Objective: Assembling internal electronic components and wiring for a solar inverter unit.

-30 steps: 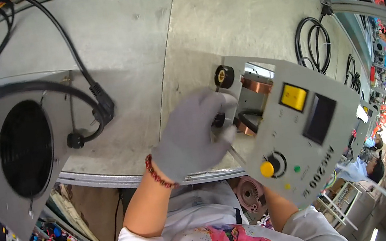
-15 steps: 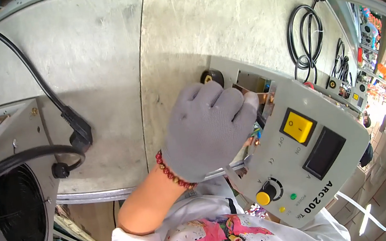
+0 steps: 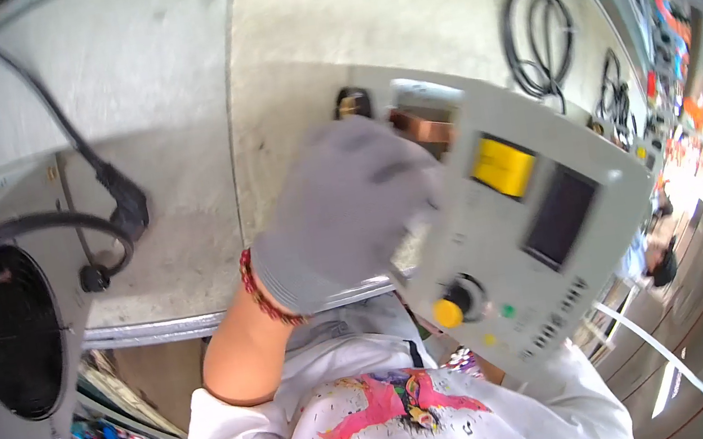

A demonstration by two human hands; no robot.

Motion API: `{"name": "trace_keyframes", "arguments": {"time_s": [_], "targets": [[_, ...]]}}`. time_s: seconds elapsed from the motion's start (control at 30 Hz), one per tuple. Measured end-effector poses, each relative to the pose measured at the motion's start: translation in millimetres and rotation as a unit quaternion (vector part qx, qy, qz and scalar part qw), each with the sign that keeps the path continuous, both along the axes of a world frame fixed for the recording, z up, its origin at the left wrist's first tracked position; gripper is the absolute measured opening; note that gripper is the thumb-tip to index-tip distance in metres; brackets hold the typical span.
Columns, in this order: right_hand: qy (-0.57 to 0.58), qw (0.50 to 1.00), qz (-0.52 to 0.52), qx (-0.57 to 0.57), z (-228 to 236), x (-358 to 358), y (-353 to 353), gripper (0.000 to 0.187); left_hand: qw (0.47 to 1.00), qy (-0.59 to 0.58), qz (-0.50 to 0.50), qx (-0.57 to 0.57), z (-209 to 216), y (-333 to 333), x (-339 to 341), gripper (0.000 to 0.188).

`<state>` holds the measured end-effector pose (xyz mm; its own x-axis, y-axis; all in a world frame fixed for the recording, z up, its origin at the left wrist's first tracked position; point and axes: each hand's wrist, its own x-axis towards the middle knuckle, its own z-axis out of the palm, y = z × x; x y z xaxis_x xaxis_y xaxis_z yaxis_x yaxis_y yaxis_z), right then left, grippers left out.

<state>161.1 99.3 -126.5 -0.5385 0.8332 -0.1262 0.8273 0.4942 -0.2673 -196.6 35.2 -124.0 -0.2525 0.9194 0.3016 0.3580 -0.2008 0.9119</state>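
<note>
- We see the grey sheet-metal front panel with a dark rectangular window (image 3: 483,245) just right of our left hand, in a grey knitted glove (image 3: 341,207); it straddles the near edge of the pale metal bench (image 3: 392,4).
- Its long axis slants from upper left, at the black round socket with a brass centre (image 3: 352,103), to lower right, toward our white right sleeve (image 3: 575,409).
- Our left hand is nearer the socket end, its fingers curled beside the opening showing a copper-coloured strip (image 3: 427,129); blur keeps us from telling whether they grip anything.
- Our right hand is hidden behind the panel, so we cannot tell its hold.
</note>
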Motion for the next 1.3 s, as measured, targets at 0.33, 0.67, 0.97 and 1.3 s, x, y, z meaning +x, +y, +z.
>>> {"name": "trace_keyframes", "arguments": {"time_s": [0.33,0.67,0.97,1.3], "targets": [[0.057,0.997,0.004,0.049,-31,-25,-37,0.039,0.97,-0.225,-0.035,-0.08,17,15,0,0.017],[0.074,0.99,-0.007,0.118,-34,-25,-31,0.043,0.921,0.358,0.154,-0.011,-32,8,18,0.024],[0.288,0.937,-0.194,0.036,16,-3,-42,0.022,0.955,0.135,-0.018,-0.262,53,-46,-14,0.049],[0.433,0.723,-0.286,-0.456,158,19,199,0.04,0.893,-0.286,0.328,-0.119,64,-55,145,0.042]]}}
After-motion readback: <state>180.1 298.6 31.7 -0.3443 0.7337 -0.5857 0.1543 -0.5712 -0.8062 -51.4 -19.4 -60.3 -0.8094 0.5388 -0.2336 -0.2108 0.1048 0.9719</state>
